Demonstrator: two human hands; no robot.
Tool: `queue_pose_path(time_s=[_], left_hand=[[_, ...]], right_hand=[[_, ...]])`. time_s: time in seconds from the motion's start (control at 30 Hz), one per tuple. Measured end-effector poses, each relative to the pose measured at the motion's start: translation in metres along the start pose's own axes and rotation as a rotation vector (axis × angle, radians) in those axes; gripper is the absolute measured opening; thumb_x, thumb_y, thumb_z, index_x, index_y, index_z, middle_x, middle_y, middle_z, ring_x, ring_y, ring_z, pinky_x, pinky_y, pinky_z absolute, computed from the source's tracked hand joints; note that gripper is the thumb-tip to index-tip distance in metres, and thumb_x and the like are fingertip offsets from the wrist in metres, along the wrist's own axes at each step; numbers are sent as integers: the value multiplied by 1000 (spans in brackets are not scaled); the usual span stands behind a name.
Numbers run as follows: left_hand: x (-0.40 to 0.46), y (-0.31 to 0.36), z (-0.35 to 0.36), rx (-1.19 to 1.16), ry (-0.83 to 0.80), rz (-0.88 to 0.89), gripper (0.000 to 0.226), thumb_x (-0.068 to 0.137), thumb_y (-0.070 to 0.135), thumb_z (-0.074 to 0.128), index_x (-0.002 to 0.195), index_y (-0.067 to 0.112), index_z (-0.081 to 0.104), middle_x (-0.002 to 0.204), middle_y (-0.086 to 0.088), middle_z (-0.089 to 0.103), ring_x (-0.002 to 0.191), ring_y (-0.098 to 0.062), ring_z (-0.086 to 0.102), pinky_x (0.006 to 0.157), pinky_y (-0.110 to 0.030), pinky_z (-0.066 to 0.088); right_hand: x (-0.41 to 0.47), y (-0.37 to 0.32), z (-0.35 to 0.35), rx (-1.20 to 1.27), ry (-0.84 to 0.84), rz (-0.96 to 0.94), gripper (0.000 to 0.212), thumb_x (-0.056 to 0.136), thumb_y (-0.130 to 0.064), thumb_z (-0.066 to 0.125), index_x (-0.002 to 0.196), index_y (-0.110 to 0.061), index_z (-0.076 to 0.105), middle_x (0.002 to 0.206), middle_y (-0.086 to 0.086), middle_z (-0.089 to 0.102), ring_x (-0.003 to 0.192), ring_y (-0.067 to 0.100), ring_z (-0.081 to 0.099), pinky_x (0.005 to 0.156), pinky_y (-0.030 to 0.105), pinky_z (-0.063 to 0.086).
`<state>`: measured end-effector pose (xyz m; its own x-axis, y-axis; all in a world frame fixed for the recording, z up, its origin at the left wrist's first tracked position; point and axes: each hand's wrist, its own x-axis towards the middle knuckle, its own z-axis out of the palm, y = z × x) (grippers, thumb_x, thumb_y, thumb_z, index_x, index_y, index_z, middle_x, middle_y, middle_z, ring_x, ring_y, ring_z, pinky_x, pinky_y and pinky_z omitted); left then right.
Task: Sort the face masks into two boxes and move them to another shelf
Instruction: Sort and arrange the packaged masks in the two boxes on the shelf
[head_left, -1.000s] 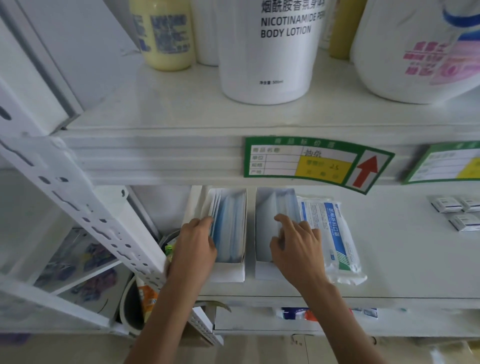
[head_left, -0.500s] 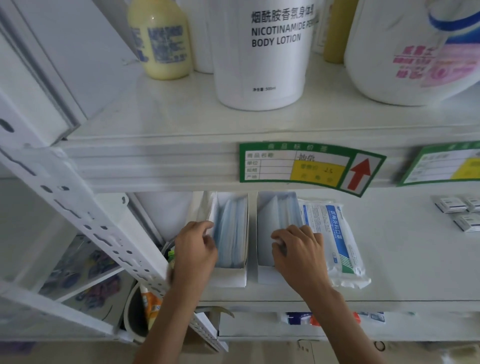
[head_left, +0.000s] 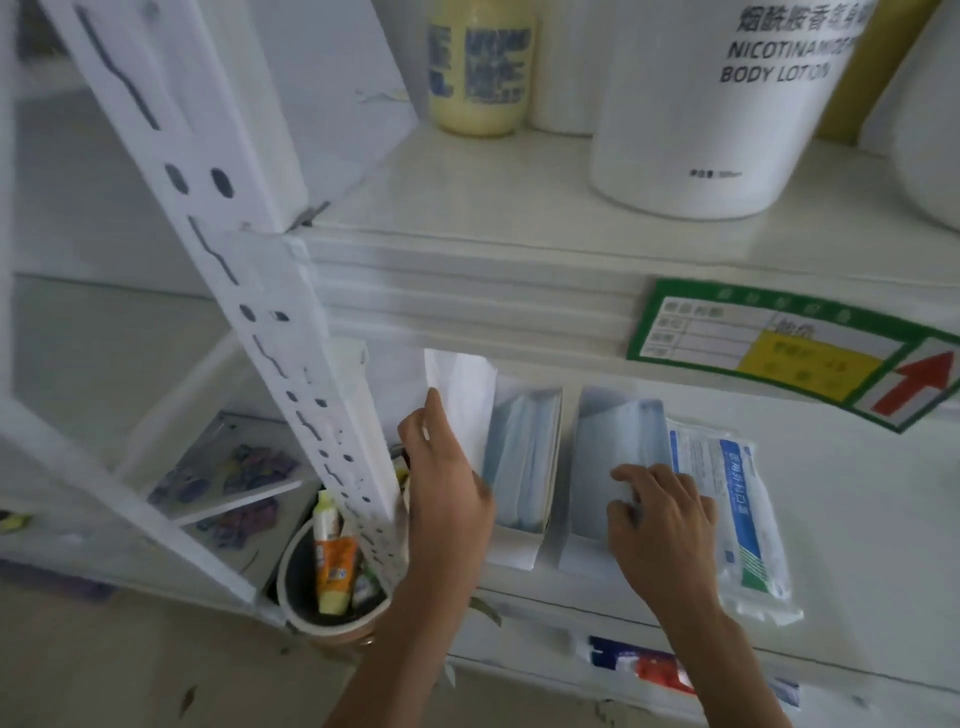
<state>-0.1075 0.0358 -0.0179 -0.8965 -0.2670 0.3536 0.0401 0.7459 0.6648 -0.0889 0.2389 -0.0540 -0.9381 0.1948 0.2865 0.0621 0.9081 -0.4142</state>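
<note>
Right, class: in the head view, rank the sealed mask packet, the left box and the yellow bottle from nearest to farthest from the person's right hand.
1. Sealed mask packet: just right of the right hand, beside it.
2. Left box: to its left, by the left hand.
3. Yellow bottle: on the upper shelf, far back-left.

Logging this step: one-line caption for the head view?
Left hand holds left mask box's flap; right hand rests on right mask box, beside packaged masks.
</note>
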Motion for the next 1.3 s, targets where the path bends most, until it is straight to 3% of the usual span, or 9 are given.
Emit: queue_pose_path(time_s=[0.17, 0.3, 0.43, 0.6, 0.7, 0.8, 0.93, 1.13, 1.3], left_hand=[[-6, 6, -9, -293, 208, -10, 83, 84, -18, 52, 156, 13, 26, 143, -8, 42, 133, -12, 42, 103, -3, 32], [-4, 22, -9, -413, 197, 187, 66, 91, -16, 48, 150, 12, 40, 140, -7, 47, 130, 4, 45, 100, -6, 38], [-12, 52, 12, -298, -115, 321, 62, 90, -9, 54, 146, 15, 44, 142, -5, 46, 119, -9, 53, 96, -7, 39], [-5, 64, 29, 53, -471, 222, 50, 93, 4, 58, 138, 9, 37, 137, -10, 42, 102, -27, 64, 75, -30, 48], [-3, 72, 35, 145, -493, 293, 48, 94, 14, 60, 137, 9, 38, 132, -10, 46, 97, -29, 67, 70, -31, 46], [-4, 76, 47, 250, -573, 377, 60, 97, 22, 56, 149, 10, 29, 138, -10, 48, 111, -29, 64, 85, -39, 52], [-9, 65, 53, 373, -625, 483, 65, 99, 29, 51, 155, 9, 23, 146, -11, 48, 129, -29, 52, 106, -43, 42], [-19, 47, 53, 382, -442, 448, 57, 92, 38, 60, 142, 15, 45, 140, -7, 53, 125, -28, 52, 101, -41, 44], [-15, 36, 55, 371, -485, 446, 56, 96, 46, 44, 145, 19, 40, 152, -2, 42, 139, -24, 40, 114, -43, 33]], right_hand=[[1, -2, 1, 15, 2, 6, 38, 83, -8, 68, 120, -19, 62, 97, 1, 65, 91, 24, 56, 86, 43, 40], [3, -8, -3, 78, 20, 30, 34, 86, -8, 69, 117, -21, 63, 85, -5, 63, 83, 16, 50, 87, 40, 40], [3, -10, -8, 196, 69, 41, 20, 86, -1, 67, 101, -15, 68, 90, 3, 71, 79, 17, 57, 78, 45, 52], [8, -8, -15, 254, 56, 43, 19, 93, -4, 58, 106, -13, 70, 96, 3, 72, 83, 19, 63, 80, 45, 54], [9, -14, -18, 197, 26, -12, 33, 96, -11, 54, 127, -19, 62, 91, -2, 73, 83, 15, 60, 77, 36, 45], [4, -18, -17, 154, -42, -69, 53, 92, -10, 57, 142, -22, 48, 97, -12, 74, 96, 14, 56, 82, 34, 33], [-2, -8, -20, 143, -93, -133, 39, 91, -11, 50, 123, -28, 64, 95, -14, 74, 96, 13, 57, 87, 35, 38], [-6, -6, -20, 22, -124, -178, 23, 92, -24, 55, 107, -35, 69, 100, -20, 73, 98, 8, 57, 91, 32, 40], [-13, -14, -17, 9, -92, -180, 38, 83, -14, 54, 115, -33, 64, 94, -14, 74, 100, 15, 59, 90, 34, 31]])
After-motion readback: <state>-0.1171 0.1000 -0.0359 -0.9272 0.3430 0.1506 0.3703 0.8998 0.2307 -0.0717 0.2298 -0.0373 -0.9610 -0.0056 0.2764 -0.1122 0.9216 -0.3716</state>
